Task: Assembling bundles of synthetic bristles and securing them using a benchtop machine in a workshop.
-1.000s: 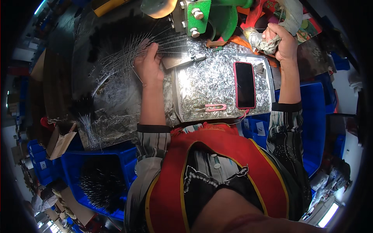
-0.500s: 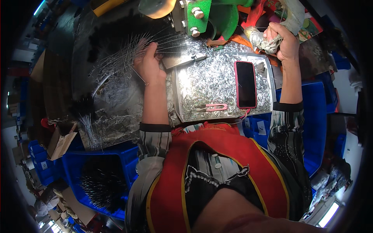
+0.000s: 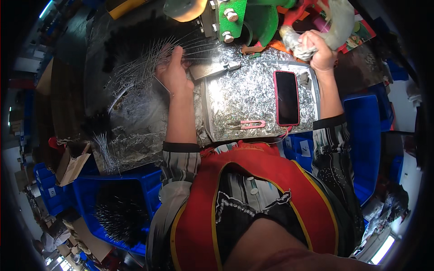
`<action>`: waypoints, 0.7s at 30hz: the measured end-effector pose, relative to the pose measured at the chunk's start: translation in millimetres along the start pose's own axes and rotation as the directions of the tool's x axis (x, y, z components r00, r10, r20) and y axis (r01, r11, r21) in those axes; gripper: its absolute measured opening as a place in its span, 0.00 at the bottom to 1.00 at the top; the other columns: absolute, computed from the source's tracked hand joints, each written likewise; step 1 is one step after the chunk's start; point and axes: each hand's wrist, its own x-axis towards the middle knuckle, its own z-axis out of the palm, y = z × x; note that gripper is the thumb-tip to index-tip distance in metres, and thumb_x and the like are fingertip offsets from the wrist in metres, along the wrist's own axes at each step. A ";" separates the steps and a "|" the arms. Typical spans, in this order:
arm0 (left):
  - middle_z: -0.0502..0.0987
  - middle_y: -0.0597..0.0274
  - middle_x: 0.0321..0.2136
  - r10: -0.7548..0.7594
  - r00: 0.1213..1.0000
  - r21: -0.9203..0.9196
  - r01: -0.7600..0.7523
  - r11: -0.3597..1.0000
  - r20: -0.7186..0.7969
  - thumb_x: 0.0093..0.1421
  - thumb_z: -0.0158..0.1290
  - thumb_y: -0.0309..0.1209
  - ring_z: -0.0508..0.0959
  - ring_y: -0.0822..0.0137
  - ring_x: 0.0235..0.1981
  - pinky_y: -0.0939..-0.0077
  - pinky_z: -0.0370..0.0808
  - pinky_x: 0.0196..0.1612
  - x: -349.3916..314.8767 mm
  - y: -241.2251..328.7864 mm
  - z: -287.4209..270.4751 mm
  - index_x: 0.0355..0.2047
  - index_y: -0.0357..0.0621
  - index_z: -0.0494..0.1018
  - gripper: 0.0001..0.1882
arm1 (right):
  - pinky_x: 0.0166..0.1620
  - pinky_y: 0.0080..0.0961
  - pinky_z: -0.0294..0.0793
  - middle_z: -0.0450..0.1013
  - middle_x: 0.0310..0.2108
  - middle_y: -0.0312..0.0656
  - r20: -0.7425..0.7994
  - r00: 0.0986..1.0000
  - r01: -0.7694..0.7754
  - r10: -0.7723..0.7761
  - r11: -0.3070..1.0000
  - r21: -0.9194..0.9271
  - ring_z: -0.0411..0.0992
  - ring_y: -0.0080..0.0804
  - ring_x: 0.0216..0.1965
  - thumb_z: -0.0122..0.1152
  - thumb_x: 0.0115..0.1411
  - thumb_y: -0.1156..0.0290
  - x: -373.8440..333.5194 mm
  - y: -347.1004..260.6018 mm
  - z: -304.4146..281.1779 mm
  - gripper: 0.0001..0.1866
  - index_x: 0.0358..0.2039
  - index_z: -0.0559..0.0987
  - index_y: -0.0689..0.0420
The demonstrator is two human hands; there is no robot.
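My left hand [image 3: 175, 76] is closed, thumb up, around a fanned bunch of thin twisted-wire brushes [image 3: 156, 58]. Their bare silvery stems spread left, and bristled parts reach toward the green machine [image 3: 233, 20]. A small metal block [image 3: 209, 70] with a bolt sits just right of that hand. At the upper right, my right hand [image 3: 323, 53] grips a lever handle [image 3: 291, 39] wrapped in dirty whitish cloth. The fingers' exact hold on the brushes is partly hidden.
A shallow tray [image 3: 205, 110] strewn with metal wire clippings holds a phone [image 3: 287, 97] and pink-handled thread snips [image 3: 252, 124]. Black-bristled brushes [image 3: 122, 214] fill a blue bin [image 3: 86, 185] at lower left. More wires [image 3: 105, 153] lie on the bench's left; another blue bin [image 3: 364, 149] stands at right.
My right hand and the wrapped lever handle have swung a little to the left. The left hand with the brushes stays nearly in place.
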 end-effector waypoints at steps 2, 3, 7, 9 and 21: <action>0.73 0.62 0.29 0.015 1.000 0.021 -0.014 1.000 -0.015 0.50 0.52 0.19 0.73 0.72 0.26 0.80 0.69 0.23 2.1 -4.0 -3.0 0.41 0.38 0.68 0.16 | 0.31 0.26 0.66 0.62 0.12 0.41 -0.051 0.998 0.022 -0.026 0.996 -0.082 0.64 0.32 0.19 0.49 0.51 0.76 1.2 13.6 -0.3 0.15 0.09 0.64 0.59; 0.73 0.62 0.29 0.014 1.000 -0.031 -0.014 0.999 0.002 0.51 0.53 0.20 0.73 0.72 0.27 0.80 0.70 0.24 2.5 -6.4 -4.3 0.41 0.38 0.68 0.16 | 0.31 0.25 0.65 0.62 0.12 0.41 -0.027 0.998 -0.059 0.058 0.998 -0.015 0.64 0.31 0.18 0.50 0.51 0.75 2.8 11.1 -6.4 0.15 0.09 0.64 0.59; 0.74 0.64 0.24 0.025 0.999 -0.156 -0.029 0.987 -0.031 0.51 0.54 0.22 0.73 0.73 0.24 0.83 0.72 0.22 2.7 -6.9 -9.8 0.32 0.43 0.71 0.07 | 0.30 0.24 0.63 0.60 0.10 0.40 0.009 0.955 -0.298 0.297 0.954 0.040 0.61 0.30 0.18 0.50 0.51 0.72 12.2 -29.0 -0.5 0.18 0.06 0.62 0.56; 0.74 0.64 0.24 0.011 0.999 -0.155 -0.018 0.988 -0.050 0.51 0.54 0.23 0.73 0.73 0.24 0.81 0.73 0.23 4.2 -8.0 -14.1 0.32 0.44 0.71 0.07 | 0.30 0.24 0.63 0.58 0.07 0.38 -0.048 0.941 -0.335 0.335 0.942 0.007 0.59 0.28 0.16 0.50 0.51 0.72 15.8 -39.1 10.0 0.19 0.05 0.61 0.55; 0.73 0.65 0.28 -0.040 0.998 -0.068 0.037 0.997 -0.045 0.53 0.52 0.22 0.72 0.75 0.27 0.82 0.71 0.25 6.4 -7.5 -13.1 0.42 0.43 0.67 0.15 | 0.31 0.24 0.63 0.59 0.09 0.38 0.030 0.940 -0.340 0.340 0.940 -0.003 0.60 0.28 0.17 0.50 0.52 0.71 19.7 -38.8 -2.0 0.20 0.05 0.61 0.55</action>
